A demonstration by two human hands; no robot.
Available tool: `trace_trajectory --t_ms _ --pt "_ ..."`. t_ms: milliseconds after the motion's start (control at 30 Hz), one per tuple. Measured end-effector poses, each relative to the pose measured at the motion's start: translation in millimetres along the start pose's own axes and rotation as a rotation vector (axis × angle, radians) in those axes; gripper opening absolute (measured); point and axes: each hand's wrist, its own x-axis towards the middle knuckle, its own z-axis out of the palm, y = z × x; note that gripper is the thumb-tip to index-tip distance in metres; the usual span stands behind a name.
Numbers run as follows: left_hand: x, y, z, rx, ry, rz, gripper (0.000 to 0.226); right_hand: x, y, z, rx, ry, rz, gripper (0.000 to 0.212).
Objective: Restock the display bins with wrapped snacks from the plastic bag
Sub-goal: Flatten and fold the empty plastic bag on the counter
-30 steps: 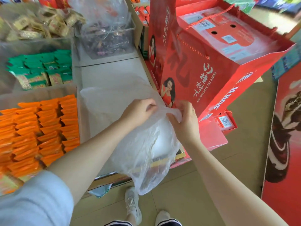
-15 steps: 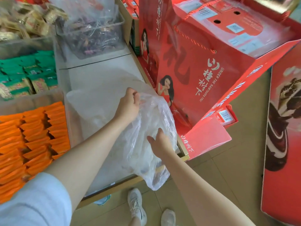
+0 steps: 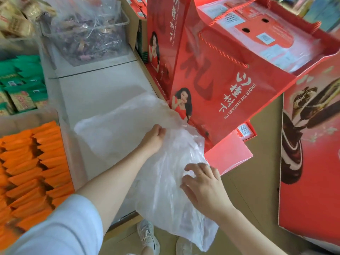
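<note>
My left hand (image 3: 153, 139) pinches the plastic bag (image 3: 161, 181) at its bunched top; below that grip it sags over the surface (image 3: 103, 92) edge. Right hand (image 3: 201, 183) spread against it. Limp, slippery, probably near-empty, so I'd gather the neck.

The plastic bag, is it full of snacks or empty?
It looks nearly empty. The plastic bag hangs limp and see-through over the counter edge, with no snack shapes showing inside. The left hand grips its top; the right hand touches its side.
</note>
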Motion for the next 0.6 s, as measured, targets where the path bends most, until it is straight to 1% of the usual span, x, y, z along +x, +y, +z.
trace_trajectory --t_ms 33,67,100,133,167,200,233,267,333,400,433,500,567,600 --pt "3.0 -3.9 5.3 -0.002 -0.025 -0.011 0.023 4.9 4.6 -3.9 0.196 -0.093 0.148 0.027" --pt "6.2 -6.3 9.4 -0.011 -0.045 -0.024 0.027 10.7 9.3 -7.8 0.409 -0.172 0.307 0.034" --pt "9.3 -7.2 11.9 -0.014 -0.064 -0.037 0.031 15.0 15.8 -7.7 0.597 -0.216 0.43 0.033" --pt "10.7 -6.2 13.1 -0.014 -0.083 -0.053 0.038 20.1 22.1 -6.4 0.694 -0.225 0.519 0.025" --pt "9.9 -3.7 13.3 -0.014 -0.103 -0.068 0.046 26.0 28.7 -3.6 0.67 -0.234 0.565 0.025" --pt "7.6 -1.8 13.5 -0.02 -0.129 -0.093 0.055 31.4 33.9 -0.5 0.611 -0.263 0.591 0.039" --pt "3.7 0.0 13.6 -0.027 -0.161 -0.114 0.059 35.9 38.5 2.6 0.542 -0.325 0.596 0.054" --pt "0.1 -0.9 15.0 -0.042 -0.189 -0.116 0.059 40.0 42.1 4.5 0.47 -0.388 0.605 0.064" --pt "-4.0 -9.5 18.4 -0.058 -0.253 -0.073 0.063 46.7 45.3 7.7 0.365 -0.442 0.602 0.069" --pt "-2.3 -22.6 22.8 0.026 -0.311 -0.021 0.057 47.0 47.8 13.5 0.259 -0.469 0.571 0.063" --pt "-1.0 -26.3 23.8 0.08 -0.332 -0.009 0.055 47.0 48.1 14.9 0.19 -0.469 0.558 0.055" --pt "0.6 -31.4 26.3 0.084 -0.363 -0.012 0.06 46.5 50.0 14.5 0.135 -0.379 0.522 0.031" --pt "-2.5 -30.4 27.6 -0.042 -0.336 -0.024 0.058 43.5 55.9 8.9 0.279 -0.267 0.475 0.015" --pt "-0.9 -32.2 29.8 -0.106 -0.293 -0.058 0.054 42.0 56.2 1.6 0.408 -0.225 0.492 0.014"
